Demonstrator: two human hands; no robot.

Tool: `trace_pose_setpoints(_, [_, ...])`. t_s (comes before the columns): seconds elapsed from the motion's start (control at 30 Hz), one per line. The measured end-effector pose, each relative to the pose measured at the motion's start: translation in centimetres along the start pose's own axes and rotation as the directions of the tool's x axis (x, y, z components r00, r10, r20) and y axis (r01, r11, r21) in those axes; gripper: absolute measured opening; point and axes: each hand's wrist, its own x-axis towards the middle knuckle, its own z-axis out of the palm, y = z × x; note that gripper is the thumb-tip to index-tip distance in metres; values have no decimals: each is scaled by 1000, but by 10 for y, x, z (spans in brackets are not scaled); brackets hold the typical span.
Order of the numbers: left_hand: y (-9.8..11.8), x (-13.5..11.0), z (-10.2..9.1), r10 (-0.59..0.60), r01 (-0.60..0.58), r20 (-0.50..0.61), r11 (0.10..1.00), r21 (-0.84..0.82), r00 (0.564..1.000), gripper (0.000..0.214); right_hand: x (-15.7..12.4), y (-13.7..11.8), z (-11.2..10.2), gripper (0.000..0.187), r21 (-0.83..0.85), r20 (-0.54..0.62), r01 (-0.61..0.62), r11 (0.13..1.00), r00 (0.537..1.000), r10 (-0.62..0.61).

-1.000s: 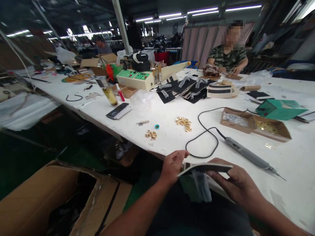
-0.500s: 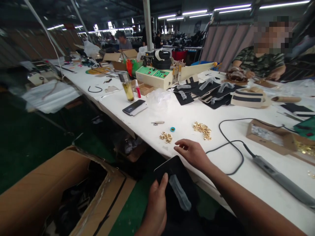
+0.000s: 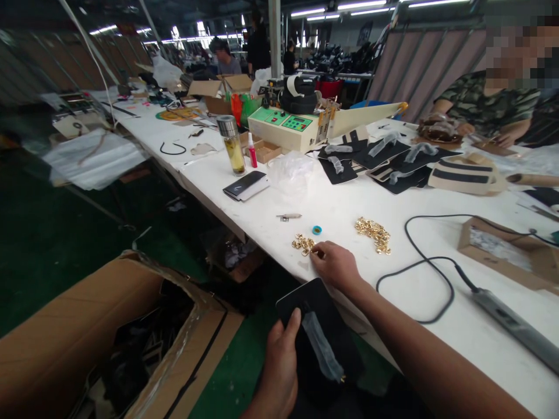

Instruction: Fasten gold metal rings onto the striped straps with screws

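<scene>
My left hand (image 3: 279, 355) grips a flat black panel (image 3: 336, 314) by its left edge, thumb on top. A strip wrapped in cloudy plastic (image 3: 322, 349) lies along the panel, with a glint of gold at its lower end. Over the table edge, my right hand (image 3: 335, 263) has its fingers curled and pinched at the near side of a small heap of gold-coloured metal fittings (image 3: 301, 243). A fitting shows at the fingertips, partly hidden by them. Just behind sits a small blue round container (image 3: 317, 230); a larger heap of gold fittings (image 3: 373, 234) lies to the right.
A small pale-handled tool (image 3: 290, 216) lies beyond the heaps. To the right are a corded grey tool (image 3: 510, 320) and a cardboard tray (image 3: 519, 265). Black panels (image 3: 384, 157) and a green-topped machine (image 3: 283, 128) stand farther back. A large carton (image 3: 78, 314) is at lower left. Someone sits opposite.
My right hand has moved down to the small heap of gold fittings, and its fingers have closed there. My left hand still holds the black panel. The view has shifted slightly.
</scene>
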Motion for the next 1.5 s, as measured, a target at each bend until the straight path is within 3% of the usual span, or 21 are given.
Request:
trace_pose_setpoints(0.13, [3, 4, -2, 72, -72, 41, 997, -19, 997, 44, -5, 3, -12, 12, 68, 0, -35, 997, 999, 35])
trace_pose_setpoints(0.2, [5, 4, -3, 119, -119, 52, 993, 12, 992, 48, -19, 1, -25, 16, 225, 5, -95, 970, 995, 96])
trace_pose_setpoints(0.33, [14, -1, 2, 239, -253, 100, 952, 172, 966, 51, -72, -15, -54, 32, 608, 62, -212, 765, 974, 220])
trace_pose_setpoints(0.43, [23, -12, 15, 298, -344, 187, 886, 312, 936, 49, -113, -28, -64, 25, 664, 47, -158, 731, 984, 171])
trace_pose_setpoints(0.63, [30, -45, 42, 347, -466, 325, 766, 443, 880, 46, -149, -27, -66, 3, 582, -213, 100, 807, 977, 32])
trace_pose_setpoints(0.8, [27, -66, 51, 406, -544, 362, 659, 520, 839, 41, -164, -23, -85, 6, 405, -377, 241, 882, 923, -79])
trace_pose_setpoints(1.07, [18, -85, 68, 466, -660, 468, 523, 539, 751, 31, -182, -17, -104, 9, 273, -490, 274, 922, 864, -112])
trace_pose_setpoints(1.27, [11, -90, 73, 524, -802, 614, 301, 515, 591, 21, -188, -8, -110, 12, 229, -499, 255, 940, 860, -111])
trace_pose_setpoints(1.33, [9, -90, 73, 533, -825, 639, 249, 508, 555, 22, -188, -5, -109, 11, 246, -494, 258, 934, 863, -109])
trace_pose_setpoints(1.43, [7, -89, 73, 536, -820, 636, 222, 528, 555, 26, -190, -5, -105, 9, 276, -509, 255, 927, 857, -84])
trace_pose_setpoints(1.5, [5, -87, 73, 567, -802, 594, 231, 551, 572, 30, -189, -6, -100, 8, 291, -564, 250, 923, 824, -45])
